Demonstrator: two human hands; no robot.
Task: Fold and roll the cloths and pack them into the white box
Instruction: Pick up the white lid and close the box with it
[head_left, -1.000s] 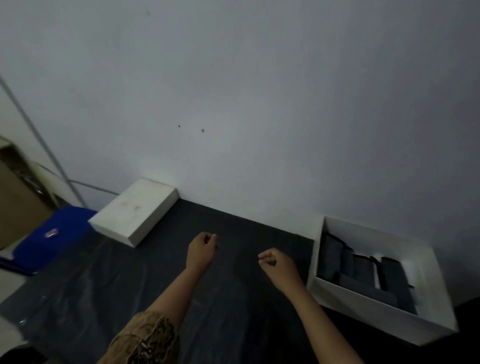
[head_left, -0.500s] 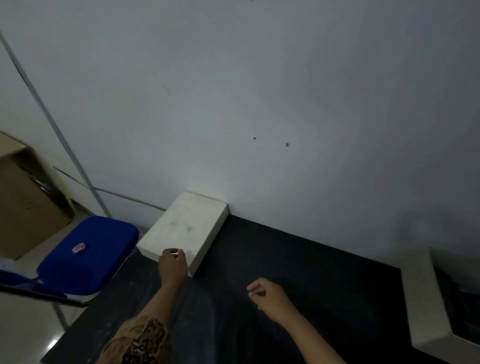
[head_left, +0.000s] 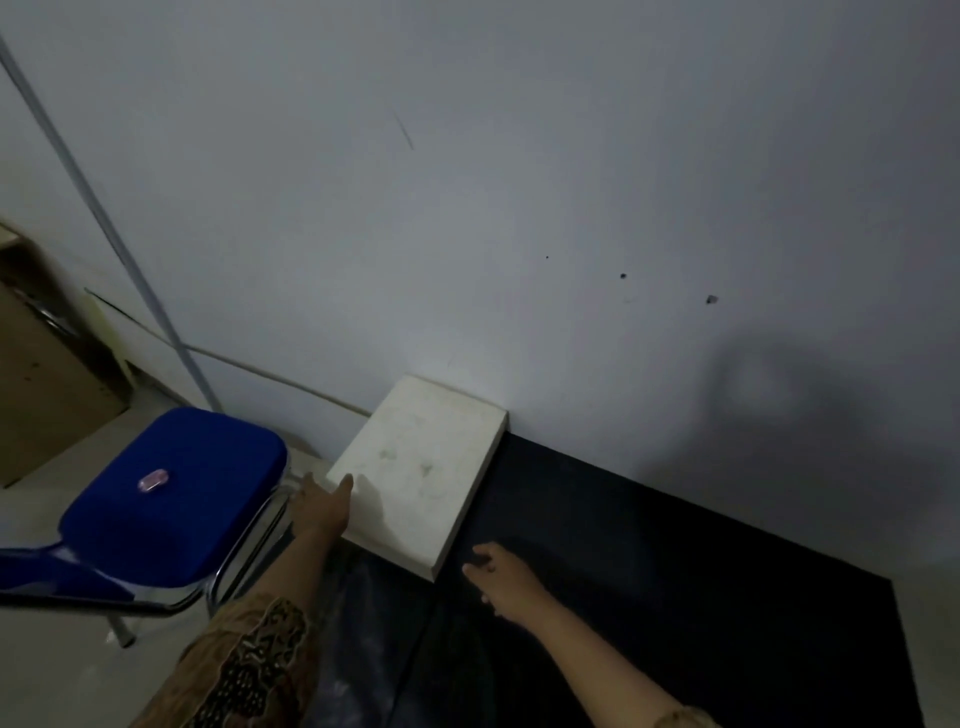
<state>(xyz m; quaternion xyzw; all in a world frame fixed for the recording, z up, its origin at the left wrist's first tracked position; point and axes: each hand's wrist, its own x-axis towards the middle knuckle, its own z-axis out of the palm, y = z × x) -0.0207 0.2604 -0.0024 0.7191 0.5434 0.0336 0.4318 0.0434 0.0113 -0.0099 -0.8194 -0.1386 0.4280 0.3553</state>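
Note:
A flat white box lid (head_left: 426, 467) lies upside down at the table's far left corner, against the wall. My left hand (head_left: 323, 506) is open at the lid's near-left corner, its thumb resting on the top face. My right hand (head_left: 496, 571) is open with spread fingers just right of the lid's front corner, close to the black table cover (head_left: 649, 571). The white box with the rolled dark cloths is out of view to the right.
A blue padded chair (head_left: 171, 493) stands left of the table with a small pink object (head_left: 153, 480) on its seat. A brown cabinet (head_left: 47, 374) stands at the far left. The pale wall (head_left: 519, 208) runs directly behind the table.
The view has swung left, so the white box with cloths has left the frame. Both hands opened and moved to the white lid, the left one now touching its corner.

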